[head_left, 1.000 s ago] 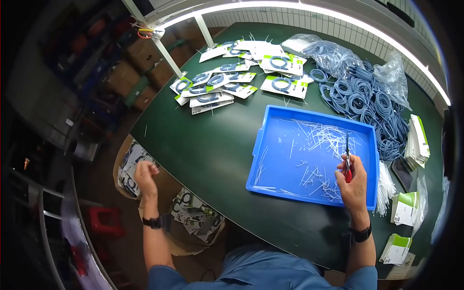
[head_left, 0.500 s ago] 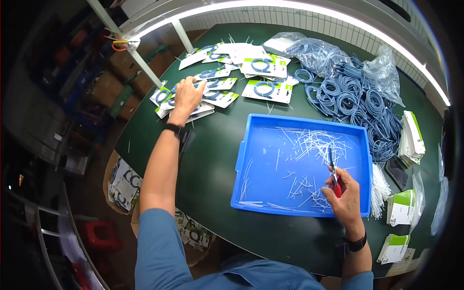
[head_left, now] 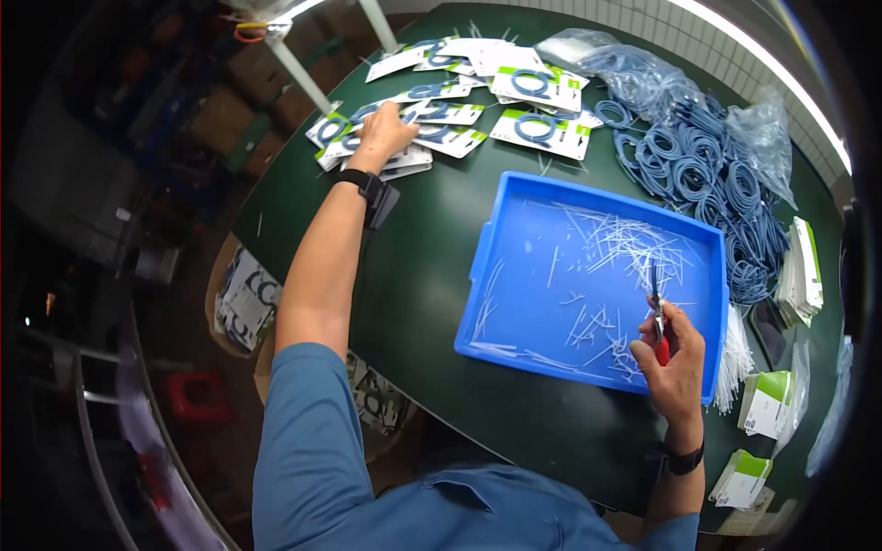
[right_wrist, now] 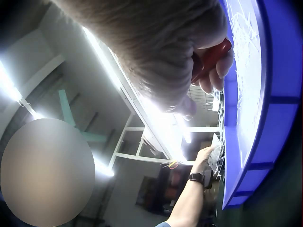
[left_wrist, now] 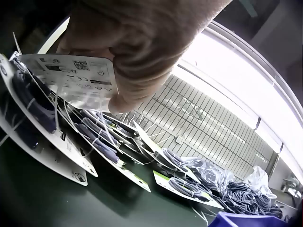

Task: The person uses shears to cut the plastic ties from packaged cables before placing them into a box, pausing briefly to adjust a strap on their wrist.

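Observation:
My left hand (head_left: 387, 136) is at the far left pile of carded cables, each a white and green card with a coiled blue-grey cable. In the left wrist view its thumb and fingers pinch a white card (left_wrist: 71, 78) with printing and a QR code facing the camera. More carded cables (left_wrist: 102, 146) lie fanned out beneath it. My right hand (head_left: 678, 367), over the right side of the blue tray (head_left: 480, 266), holds cutting pliers with red handles (right_wrist: 213, 59), their dark jaws pointing away from me. White cable tie offcuts (head_left: 634, 248) lie scattered in the tray.
Coiled blue-grey cables (head_left: 698, 174) and clear plastic bags (head_left: 763, 142) heap at the back right. White cable ties (head_left: 734, 358) lie right of the tray, with stacks of cards (head_left: 801, 275) beyond. Boxes of printed cards (head_left: 248, 303) stand below the table's left edge.
My left hand has swung from beside the table's left edge up to the carded cables and pinches a card there. The right hand still holds the pliers over the tray; the head view has shifted.

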The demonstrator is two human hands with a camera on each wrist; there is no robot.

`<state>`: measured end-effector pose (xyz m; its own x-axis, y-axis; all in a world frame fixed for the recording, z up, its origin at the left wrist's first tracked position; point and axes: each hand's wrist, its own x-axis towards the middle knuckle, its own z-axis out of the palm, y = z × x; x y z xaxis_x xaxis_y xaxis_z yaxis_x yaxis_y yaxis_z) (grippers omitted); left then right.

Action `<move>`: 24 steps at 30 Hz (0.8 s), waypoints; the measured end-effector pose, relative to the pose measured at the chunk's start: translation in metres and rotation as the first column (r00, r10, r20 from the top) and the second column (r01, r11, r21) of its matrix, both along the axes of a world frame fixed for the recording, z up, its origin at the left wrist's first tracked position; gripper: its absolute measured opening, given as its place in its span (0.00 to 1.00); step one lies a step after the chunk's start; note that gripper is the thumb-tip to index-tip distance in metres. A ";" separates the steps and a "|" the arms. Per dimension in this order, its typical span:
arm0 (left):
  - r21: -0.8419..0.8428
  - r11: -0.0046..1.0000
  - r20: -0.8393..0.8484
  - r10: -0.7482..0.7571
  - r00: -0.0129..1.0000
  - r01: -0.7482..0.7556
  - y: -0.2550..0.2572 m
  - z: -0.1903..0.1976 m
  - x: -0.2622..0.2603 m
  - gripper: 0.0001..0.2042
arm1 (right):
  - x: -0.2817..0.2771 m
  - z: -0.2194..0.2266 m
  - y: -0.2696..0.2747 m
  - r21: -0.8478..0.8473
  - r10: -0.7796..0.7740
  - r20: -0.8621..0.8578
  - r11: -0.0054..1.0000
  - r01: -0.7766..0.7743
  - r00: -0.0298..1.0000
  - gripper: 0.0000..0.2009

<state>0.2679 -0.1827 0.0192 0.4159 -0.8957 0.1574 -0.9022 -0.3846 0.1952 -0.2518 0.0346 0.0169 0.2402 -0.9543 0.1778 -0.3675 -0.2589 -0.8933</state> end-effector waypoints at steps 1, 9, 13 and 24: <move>-0.098 0.995 -0.022 -0.026 0.999 0.024 0.004 0.002 0.006 0.30 | 0.001 0.001 0.002 0.000 0.017 0.005 1.000 -0.017 1.000 0.28; -0.614 0.788 -0.542 -0.381 0.749 -0.044 0.092 0.068 -0.044 0.19 | 0.009 0.027 0.020 0.140 0.086 0.129 0.985 -0.104 0.988 0.29; -0.667 0.729 -0.737 -0.676 -0.008 -0.155 0.145 0.082 -0.116 0.18 | 0.011 0.028 0.030 0.063 0.065 0.038 0.996 -0.067 0.997 0.28; -0.554 0.828 -0.725 -0.532 -0.436 -0.089 0.194 0.043 -0.280 0.21 | -0.010 0.058 0.054 -0.179 -0.031 -0.232 0.984 -0.011 0.972 0.36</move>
<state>-0.0119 0.0115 0.0624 0.0393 -0.9907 0.1302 0.6026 0.1275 0.7878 -0.2617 0.0882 0.0754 0.2859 -0.9149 0.2851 -0.5636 -0.4011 -0.7221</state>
